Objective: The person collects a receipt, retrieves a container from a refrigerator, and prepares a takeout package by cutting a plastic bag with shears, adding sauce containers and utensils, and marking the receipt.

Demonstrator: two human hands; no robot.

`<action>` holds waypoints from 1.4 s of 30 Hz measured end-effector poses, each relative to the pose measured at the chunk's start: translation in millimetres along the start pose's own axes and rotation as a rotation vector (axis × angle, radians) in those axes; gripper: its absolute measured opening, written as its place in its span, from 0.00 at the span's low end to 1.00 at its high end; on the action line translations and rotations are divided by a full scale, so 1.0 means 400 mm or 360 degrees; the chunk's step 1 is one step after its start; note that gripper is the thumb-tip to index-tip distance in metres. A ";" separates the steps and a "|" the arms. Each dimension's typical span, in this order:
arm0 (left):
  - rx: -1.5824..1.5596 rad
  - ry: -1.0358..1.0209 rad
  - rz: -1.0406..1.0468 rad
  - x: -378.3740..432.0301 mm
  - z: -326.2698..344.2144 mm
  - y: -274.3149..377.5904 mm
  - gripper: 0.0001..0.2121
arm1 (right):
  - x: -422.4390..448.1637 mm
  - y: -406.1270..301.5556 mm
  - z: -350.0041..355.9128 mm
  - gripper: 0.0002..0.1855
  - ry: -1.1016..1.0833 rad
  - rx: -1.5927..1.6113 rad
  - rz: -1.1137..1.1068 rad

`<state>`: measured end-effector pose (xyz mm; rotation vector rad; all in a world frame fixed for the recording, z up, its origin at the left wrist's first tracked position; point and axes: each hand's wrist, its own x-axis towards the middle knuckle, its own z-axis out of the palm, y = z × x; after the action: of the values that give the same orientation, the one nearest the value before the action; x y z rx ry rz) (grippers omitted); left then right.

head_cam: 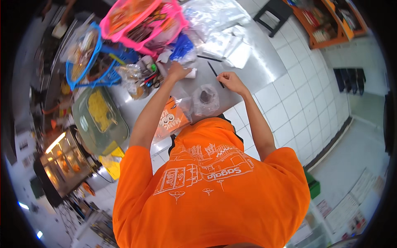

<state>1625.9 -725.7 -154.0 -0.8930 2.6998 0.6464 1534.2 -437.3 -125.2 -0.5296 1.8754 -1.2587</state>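
My left hand [179,72] reaches over the metal table, its fingers on or just behind a small white roll [189,73]; whether it grips the roll I cannot tell. My right hand [230,81] has bent fingers at the lower part of a thin black stick [214,72], seemingly pinching it. Another black stick [209,58] lies beyond, beside clear plastic bags [237,49]. Between my forearms, near the table edge, sits a ring-shaped thing in clear plastic [206,98]. An orange printed packet [173,114] in clear plastic is left of it.
A pink plastic basket [141,46] and a blue basket [98,49] stand at the far left, with scissors [156,83] and pens nearby. A lidded green-tinted container [119,136] holds something yellow. A black stool [273,15] is beyond the table's right side.
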 end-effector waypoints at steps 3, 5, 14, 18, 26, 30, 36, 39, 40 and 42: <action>-0.0130 -0.0575 -0.0154 0.017 -0.025 0.022 0.36 | -0.072 0.060 -0.054 0.11 0.0063 0.0621 0.0229; -0.0053 -0.0384 0.0055 -0.002 -0.032 0.035 0.31 | -0.105 0.113 -0.078 0.12 0.0120 0.0874 0.0225; -0.1216 -0.0488 0.0856 -0.127 -0.171 0.426 0.15 | -0.145 -0.067 -0.063 0.19 0.0523 0.1160 -0.0094; -0.1307 -0.0378 0.0879 -0.154 -0.135 0.486 0.18 | -0.116 -0.110 -0.115 0.16 0.0348 0.1100 0.0129; -0.1354 -0.0656 0.0610 -0.190 -0.123 0.508 0.25 | -0.148 -0.067 -0.145 0.21 0.0656 0.0931 -0.0306; -0.0890 -0.0980 0.0637 -0.224 -0.138 0.513 0.33 | -0.131 0.011 -0.187 0.19 0.1148 0.1209 -0.0359; -0.0609 -0.1675 0.0388 -0.226 -0.052 0.491 0.36 | -0.058 0.227 -0.296 0.18 0.1284 0.0364 -0.0203; -0.0269 -0.1844 0.0275 -0.194 0.004 0.485 0.38 | -0.043 0.251 -0.307 0.16 0.1164 -0.0081 -0.0209; 0.0066 -0.1671 0.0719 -0.182 0.026 0.486 0.38 | -0.036 0.251 -0.308 0.15 0.1100 -0.0211 -0.0228; 0.0385 -0.1472 0.1142 -0.159 0.081 0.486 0.38 | -0.032 0.242 -0.301 0.14 0.1043 -0.0514 -0.0271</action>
<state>1560.1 -538.2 -95.1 0.4148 2.0718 0.6119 1453.9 -319.1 -185.3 -0.4843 2.6590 -1.3506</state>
